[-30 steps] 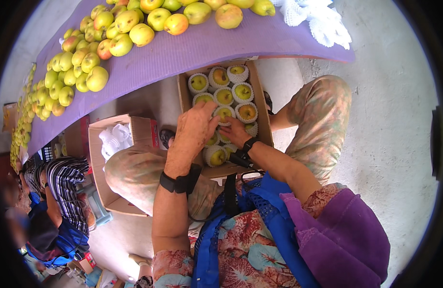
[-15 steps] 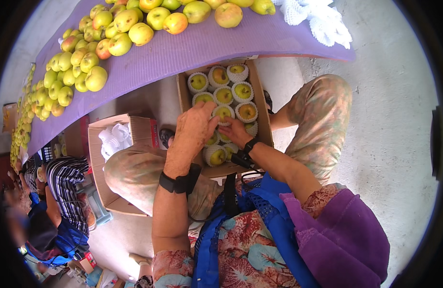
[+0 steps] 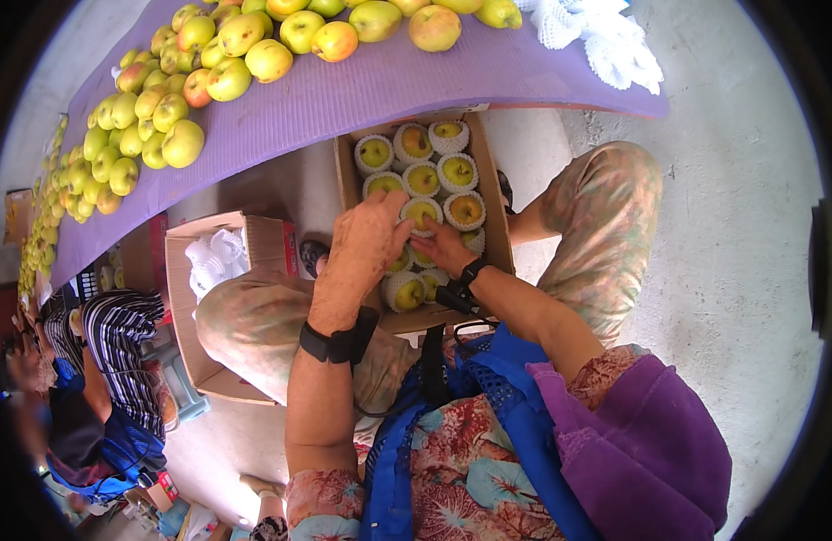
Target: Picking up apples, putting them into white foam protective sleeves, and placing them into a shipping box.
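Observation:
Between my knees a cardboard box (image 3: 348, 158) holds rows of yellow-green apples in white foam nets. My left hand (image 3: 362, 239) reaches into its middle with bent fingers around the left side of one netted apple (image 3: 420, 213). Against the lower right of that same apple, my right hand (image 3: 443, 248) has its fingers curled, partly hidden. Other netted apples (image 3: 464, 210) surround both hands.
A purple mat (image 3: 280, 108) above the box bears loose apples (image 3: 181, 142) and white foam nets (image 3: 596, 50). An open carton (image 3: 186, 334) with foam nets (image 3: 216, 261) stands left of my knee. A co-worker in striped trousers (image 3: 118, 352) sits at far left.
My hands stay on the same apple with hardly any movement. At the far left, the co-worker's arms and body have shifted slightly.

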`<action>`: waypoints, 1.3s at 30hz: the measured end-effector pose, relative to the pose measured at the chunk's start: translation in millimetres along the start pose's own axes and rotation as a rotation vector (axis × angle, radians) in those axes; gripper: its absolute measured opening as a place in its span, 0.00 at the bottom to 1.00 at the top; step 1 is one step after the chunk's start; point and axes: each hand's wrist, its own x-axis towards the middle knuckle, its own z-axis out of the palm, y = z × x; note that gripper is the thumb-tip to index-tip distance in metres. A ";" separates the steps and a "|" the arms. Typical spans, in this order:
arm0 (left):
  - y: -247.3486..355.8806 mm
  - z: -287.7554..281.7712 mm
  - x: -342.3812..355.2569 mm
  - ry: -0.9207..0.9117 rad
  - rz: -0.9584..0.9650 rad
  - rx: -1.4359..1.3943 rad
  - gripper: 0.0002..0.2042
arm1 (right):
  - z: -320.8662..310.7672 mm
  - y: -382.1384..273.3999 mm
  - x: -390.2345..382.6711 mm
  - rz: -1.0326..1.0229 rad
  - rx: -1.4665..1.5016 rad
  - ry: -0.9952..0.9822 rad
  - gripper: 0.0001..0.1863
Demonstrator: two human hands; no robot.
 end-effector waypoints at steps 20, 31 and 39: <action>-2.0 3.8 0.0 -0.044 -0.018 0.018 0.14 | -11.8 8.0 10.3 -0.041 0.097 -0.084 0.18; -1.9 4.4 0.0 -0.065 -0.007 0.028 0.15 | -11.1 4.4 15.3 -0.076 0.050 -0.079 0.19; -2.5 4.6 0.1 -0.128 -0.034 0.063 0.16 | -14.5 8.3 8.9 -0.030 -0.002 -0.038 0.22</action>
